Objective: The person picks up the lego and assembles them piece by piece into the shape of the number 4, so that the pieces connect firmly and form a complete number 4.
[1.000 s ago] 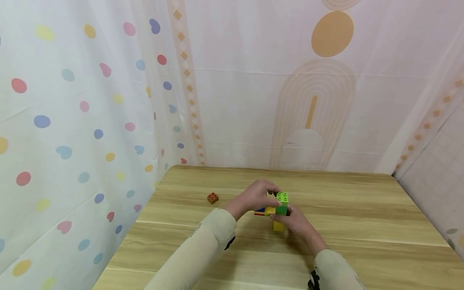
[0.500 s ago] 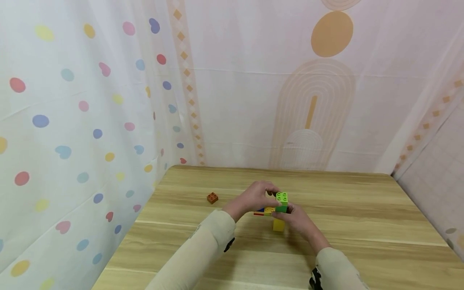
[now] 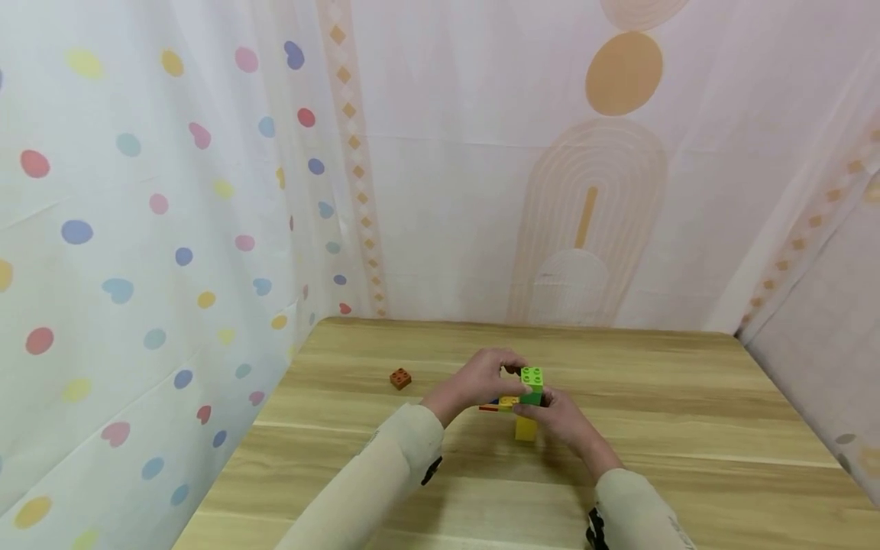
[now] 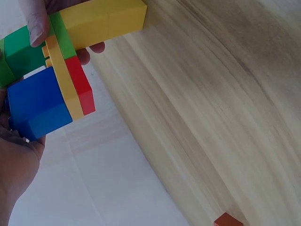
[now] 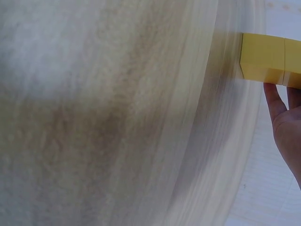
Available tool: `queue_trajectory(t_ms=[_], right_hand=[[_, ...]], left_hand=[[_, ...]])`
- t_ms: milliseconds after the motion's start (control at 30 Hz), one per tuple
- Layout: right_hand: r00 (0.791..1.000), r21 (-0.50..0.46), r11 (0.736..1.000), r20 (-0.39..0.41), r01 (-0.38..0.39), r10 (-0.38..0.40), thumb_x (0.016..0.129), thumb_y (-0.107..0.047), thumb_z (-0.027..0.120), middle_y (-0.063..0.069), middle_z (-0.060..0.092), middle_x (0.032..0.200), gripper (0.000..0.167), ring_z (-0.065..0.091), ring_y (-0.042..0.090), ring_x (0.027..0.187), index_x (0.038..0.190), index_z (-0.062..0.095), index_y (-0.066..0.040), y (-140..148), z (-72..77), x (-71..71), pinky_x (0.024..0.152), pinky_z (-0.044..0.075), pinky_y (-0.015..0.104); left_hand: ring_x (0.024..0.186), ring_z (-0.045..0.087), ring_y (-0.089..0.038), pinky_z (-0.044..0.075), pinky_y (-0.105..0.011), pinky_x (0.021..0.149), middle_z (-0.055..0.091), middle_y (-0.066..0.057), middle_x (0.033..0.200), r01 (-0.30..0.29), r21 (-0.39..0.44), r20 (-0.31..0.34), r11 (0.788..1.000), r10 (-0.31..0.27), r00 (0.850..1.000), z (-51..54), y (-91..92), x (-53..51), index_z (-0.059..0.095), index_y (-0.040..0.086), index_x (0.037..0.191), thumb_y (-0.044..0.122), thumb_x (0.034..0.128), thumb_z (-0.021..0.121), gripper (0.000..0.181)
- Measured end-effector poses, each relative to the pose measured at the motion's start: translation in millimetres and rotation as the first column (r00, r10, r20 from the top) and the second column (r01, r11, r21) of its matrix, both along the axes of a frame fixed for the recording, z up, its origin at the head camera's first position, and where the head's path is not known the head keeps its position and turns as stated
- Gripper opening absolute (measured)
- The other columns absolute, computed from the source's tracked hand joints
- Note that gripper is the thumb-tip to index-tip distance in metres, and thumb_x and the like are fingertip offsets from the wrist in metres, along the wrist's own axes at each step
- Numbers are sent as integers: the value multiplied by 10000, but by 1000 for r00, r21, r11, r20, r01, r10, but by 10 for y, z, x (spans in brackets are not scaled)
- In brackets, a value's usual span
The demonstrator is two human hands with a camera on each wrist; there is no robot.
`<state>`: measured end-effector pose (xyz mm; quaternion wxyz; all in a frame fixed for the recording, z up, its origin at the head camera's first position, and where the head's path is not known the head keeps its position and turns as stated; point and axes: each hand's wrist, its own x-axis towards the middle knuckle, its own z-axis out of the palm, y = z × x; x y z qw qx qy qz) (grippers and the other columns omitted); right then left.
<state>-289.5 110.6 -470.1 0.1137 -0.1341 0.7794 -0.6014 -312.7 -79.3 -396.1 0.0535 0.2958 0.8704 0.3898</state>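
A joined build of toy building blocks [image 4: 40,103] is held by both hands above the table. Its tower runs from bright and dark green blocks [image 3: 532,387] at the top down to yellow blocks [image 4: 108,21]. A thin yellow piece, a red block [image 4: 81,87] and a blue block [image 4: 40,101] stick out to the left. My left hand [image 3: 484,376] grips the upper green part, thumb in front. Lower down, my right hand [image 3: 564,420] holds the tower near the joint of green and yellow, its thumb in front. Some fingers are hidden behind the blocks.
A loose orange-brown block [image 3: 400,378] lies on the wooden table [image 3: 660,397], left of the hands. White curtains with dots and arches [image 3: 440,191] hang behind the table and along its left side.
Both hands keep their hold on the block build and have hardly moved. The whole head view has shifted slightly; the loose block stays in its place on the table.
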Motion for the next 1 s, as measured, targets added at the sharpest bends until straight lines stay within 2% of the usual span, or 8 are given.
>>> queue_trajectory(t_ms=[167, 267, 367, 567, 700, 833, 1000], right_hand=[[1000, 8, 1000, -4, -8, 8, 953, -309, 685, 108, 639, 1246, 422, 554, 225, 1118, 1271, 631, -36, 7, -22, -4, 995, 414, 479], [1000, 10, 1000, -3, -6, 6, 955, -309, 682, 110, 639, 1237, 426, 555, 220, 1102, 1271, 628, -28, 7, -27, -7, 979, 422, 454], [1000, 12, 1000, 5, 4, -4, 952, -315, 685, 94, 647, 1217, 450, 566, 212, 1086, 1289, 612, -25, -2, -28, -12, 971, 425, 443], [998, 7, 998, 21, 57, -58, 931, -315, 711, 61, 677, 1159, 467, 595, 209, 1061, 1307, 610, -56, -36, -42, -20, 969, 430, 455], [996, 17, 997, 22, 81, -81, 924, -309, 721, 56, 678, 1124, 461, 592, 208, 1029, 1305, 619, -70, -47, -52, -23, 942, 442, 427], [995, 14, 995, 23, 94, -94, 922, -291, 725, 63, 675, 1113, 458, 590, 205, 1015, 1301, 623, -55, -50, -48, -25, 921, 451, 410], [994, 11, 994, 33, 108, -109, 920, -255, 728, 63, 670, 1113, 433, 586, 199, 1002, 1293, 631, -58, -56, -47, -16, 893, 460, 393]], left_hand=[[1037, 590, -221, 463, -275, 826, 641, 95, 1015, 2, -5, -21, 1000, -2, 1000, -39, -4, 8, 716, 124, 1173, 224, 901, 753, 292], [1033, 583, -174, 470, -279, 829, 649, 73, 1063, 15, 2, -26, 1000, -15, 1000, -60, -22, 4, 699, 120, 1214, 269, 918, 734, 333], [1041, 572, -131, 481, -304, 859, 649, 38, 1137, 0, 24, -9, 1000, 0, 1000, -88, -68, -6, 660, 120, 1284, 366, 958, 667, 408], [1105, 577, -178, 473, -421, 946, 638, 2, 1245, -114, 103, 47, 988, 109, 993, -125, -217, -39, 620, 139, 1343, 559, 999, 485, 559], [1205, 560, -246, 437, -484, 1008, 615, -39, 1313, -183, 137, 60, 974, 177, 982, -123, -357, -56, 606, 129, 1363, 594, 1008, 421, 614], [1248, 538, -284, 415, -521, 1025, 623, -59, 1301, -241, 180, 93, 954, 227, 969, -128, -530, -77, 613, 138, 1356, 580, 1020, 402, 594], [1261, 528, -274, 389, -525, 1046, 640, -62, 1275, -316, 251, 125, 915, 293, 948, -208, -782, -142, 624, 165, 1348, 588, 1015, 408, 581]])
